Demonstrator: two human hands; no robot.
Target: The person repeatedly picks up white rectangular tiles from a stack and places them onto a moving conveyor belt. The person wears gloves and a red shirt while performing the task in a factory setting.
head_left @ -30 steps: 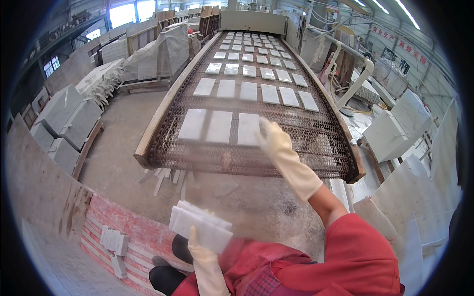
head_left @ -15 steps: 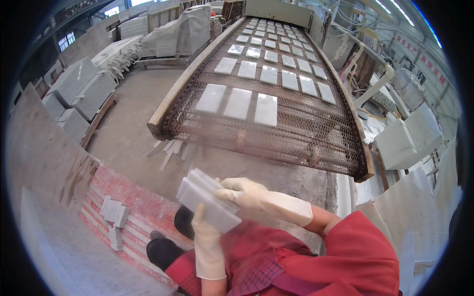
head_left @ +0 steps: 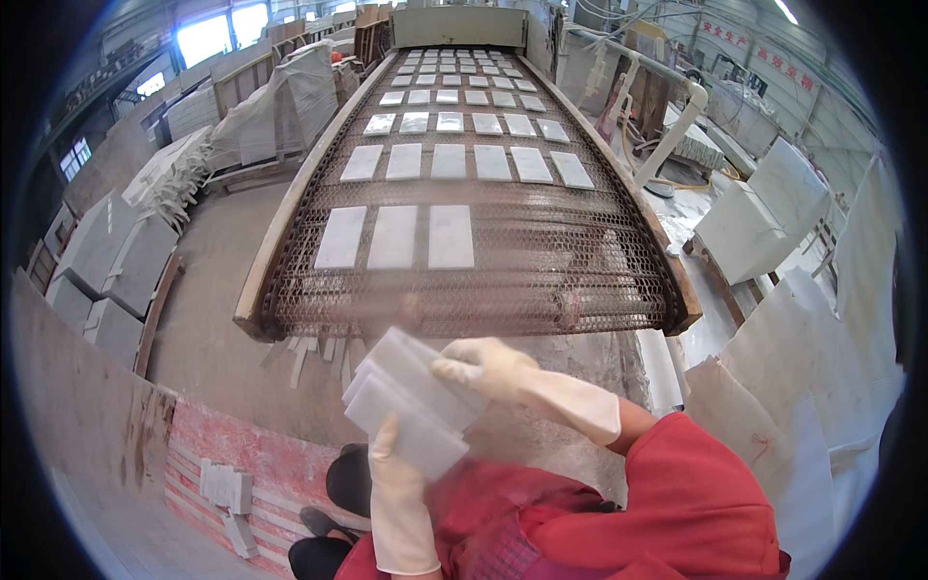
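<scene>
Several white stone tiles [head_left: 411,416] are fanned out in a stack in front of my body, at the near end of the conveyor. My left hand [head_left: 394,483], in a cream rubber glove, grips the stack from below with its thumb over the front face; its other fingers are hidden behind. From the right, my gloved right hand [head_left: 488,367] pinches the edge of one tile at the back of the fan. Beyond both hands lies a metal mesh conveyor belt [head_left: 541,256]. Its nearest row has three white tiles [head_left: 393,239] on the left side, laid flat and apart; fuller rows lie behind.
Wooden rails [head_left: 300,208] edge the conveyor, which runs back to a pale housing [head_left: 459,29]. Small stone offcuts [head_left: 228,488] sit on a red striped surface at lower left. Large stone blocks [head_left: 764,208] stand at right, with more slabs [head_left: 121,251] at left.
My view has turned toward the conveyor, so the belt now appears more head-on. The tiles in my hands have fanned apart, and my right hand has drawn the rear one slightly away.
</scene>
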